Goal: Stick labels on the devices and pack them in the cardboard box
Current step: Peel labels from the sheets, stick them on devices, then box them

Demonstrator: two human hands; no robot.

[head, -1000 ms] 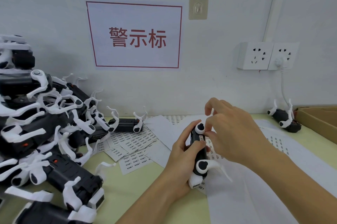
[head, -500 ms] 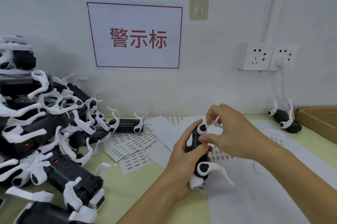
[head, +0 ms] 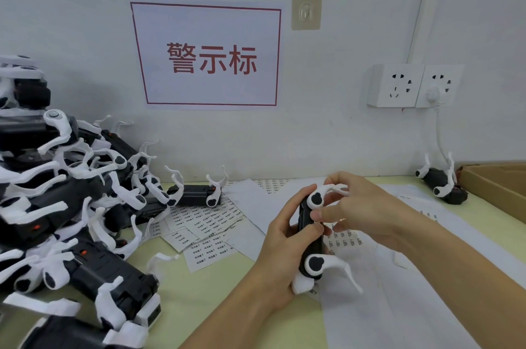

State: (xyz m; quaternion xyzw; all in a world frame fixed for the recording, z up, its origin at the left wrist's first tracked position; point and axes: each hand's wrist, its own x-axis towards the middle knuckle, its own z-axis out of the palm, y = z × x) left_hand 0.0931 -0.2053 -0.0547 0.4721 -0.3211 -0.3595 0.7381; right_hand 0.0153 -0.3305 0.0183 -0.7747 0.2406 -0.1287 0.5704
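Far to the left of the hands, a big pile of devices (head: pixel 65 212) lies on the worktop (head: pixel 216 300); they are black with white curved arms, heaped one on another. One more single device (head: pixel 195 195) lies flat at the right edge of this pile, near the wall. Between the pile and the left hand, several cut label sheets (head: pixel 205 232) with small printed labels are spread on the worktop, some overlapping each other.

The left hand (head: pixel 281 252) grips the held device (head: pixel 310 237) from its left side. The fingers are curled round the black body and the thumb lies across its front. This device stands almost upright, its lower white end touching the paper, with one white arm pointing right at the bottom and another one at the top.

The right hand (head: pixel 361 212) is just beside it, touching the same device from the right. Its thumb and fingers pinch the upper part of the device, near the top white arm. If a label is under the fingers, I cannot tell.

Under and to the right of both hands lies a large white paper sheet (head: pixel 404 300). Farther right, near the wall, another device (head: pixel 441 183) rests on the worktop, just beside the cardboard box (head: pixel 495 186), which shows only partly at the right edge.

On the wall above the hands hang a white sign (head: pixel 206 55) with red characters and a double socket (head: pixel 414 85).
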